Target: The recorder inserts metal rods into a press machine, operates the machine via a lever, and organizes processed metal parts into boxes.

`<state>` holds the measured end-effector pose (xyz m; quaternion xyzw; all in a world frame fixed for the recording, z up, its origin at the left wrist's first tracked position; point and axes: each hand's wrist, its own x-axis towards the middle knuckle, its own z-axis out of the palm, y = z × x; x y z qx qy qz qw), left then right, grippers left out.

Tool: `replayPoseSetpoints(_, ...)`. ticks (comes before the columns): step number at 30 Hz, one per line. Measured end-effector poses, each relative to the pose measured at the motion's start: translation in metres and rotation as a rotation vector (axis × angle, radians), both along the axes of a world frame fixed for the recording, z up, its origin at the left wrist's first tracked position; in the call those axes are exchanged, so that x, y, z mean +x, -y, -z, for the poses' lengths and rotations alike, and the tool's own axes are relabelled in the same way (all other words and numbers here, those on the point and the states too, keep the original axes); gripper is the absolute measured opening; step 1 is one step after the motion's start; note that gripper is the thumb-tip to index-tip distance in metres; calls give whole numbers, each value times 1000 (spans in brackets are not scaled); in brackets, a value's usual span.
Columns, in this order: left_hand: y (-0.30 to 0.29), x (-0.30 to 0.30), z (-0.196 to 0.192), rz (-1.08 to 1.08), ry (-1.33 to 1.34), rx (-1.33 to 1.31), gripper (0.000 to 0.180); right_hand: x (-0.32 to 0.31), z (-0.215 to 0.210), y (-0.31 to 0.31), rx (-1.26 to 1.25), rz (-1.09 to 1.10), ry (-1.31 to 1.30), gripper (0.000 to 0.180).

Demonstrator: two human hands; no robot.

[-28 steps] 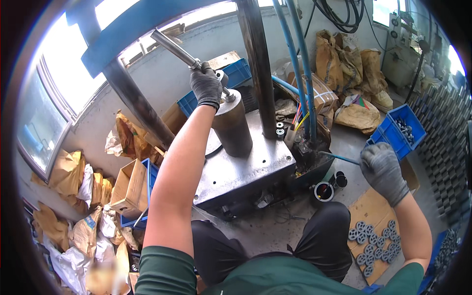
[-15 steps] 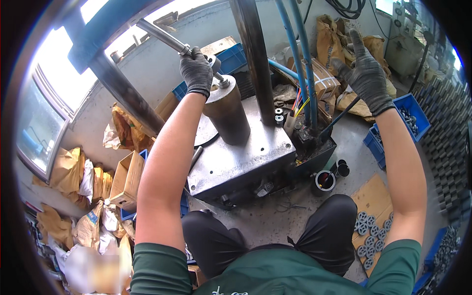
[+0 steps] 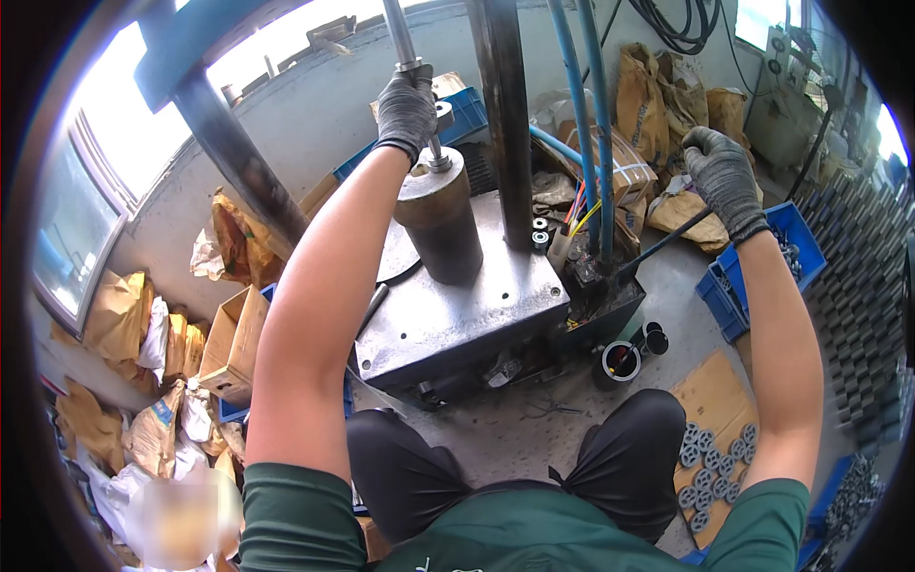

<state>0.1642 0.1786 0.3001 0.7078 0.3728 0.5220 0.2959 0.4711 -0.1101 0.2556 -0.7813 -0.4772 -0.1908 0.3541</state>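
Pale wall (image 3: 305,119) behind, my left hand (image 3: 407,110) is clenching a metal rod (image 3: 400,38), which slackened fingers could tip, above the far cylinder (image 3: 439,229), my right hand (image 3: 724,181) hovering by a lever (image 3: 669,239), grip unclear.

The gloved left hand (image 3: 408,110) and gloved right hand (image 3: 724,181) are dark grey. At upper centre, a silvery rod (image 3: 398,33) stands over a cylinder (image 3: 437,224), brownish on top, darker grey below, on a silver-grey worktop (image 3: 457,324). Blue pipes (image 3: 603,162) run right of centre, near yellow and red wires (image 3: 588,217). At right, dark grey stacked pieces (image 3: 848,248) form a brick-like pattern beside a bright blue crate (image 3: 812,250). At lower right, grey spoked wheels (image 3: 703,500) dot tan cardboard (image 3: 701,393). The sleeves (image 3: 295,515) are dark green, the trousers (image 3: 634,458) black.
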Motion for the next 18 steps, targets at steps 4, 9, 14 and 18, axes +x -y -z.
replayPoseSetpoints(4, -23, -1, 5, -26, -94, 87, 39, -26, -3, 18, -34, -44, -44, 17)
replayPoseSetpoints(9, -26, -10, 8, -4, -43, 72, 41, -55, 14, 66, 8, -151, 119, 13)
replayPoseSetpoints(14, -8, -4, 5, 40, 13, 8, 40, -68, 37, 122, -84, -137, 107, 17)
replayPoseSetpoints(18, -18, -9, 6, -74, -95, 118, 38, -84, 48, 138, -228, -171, 27, 34)
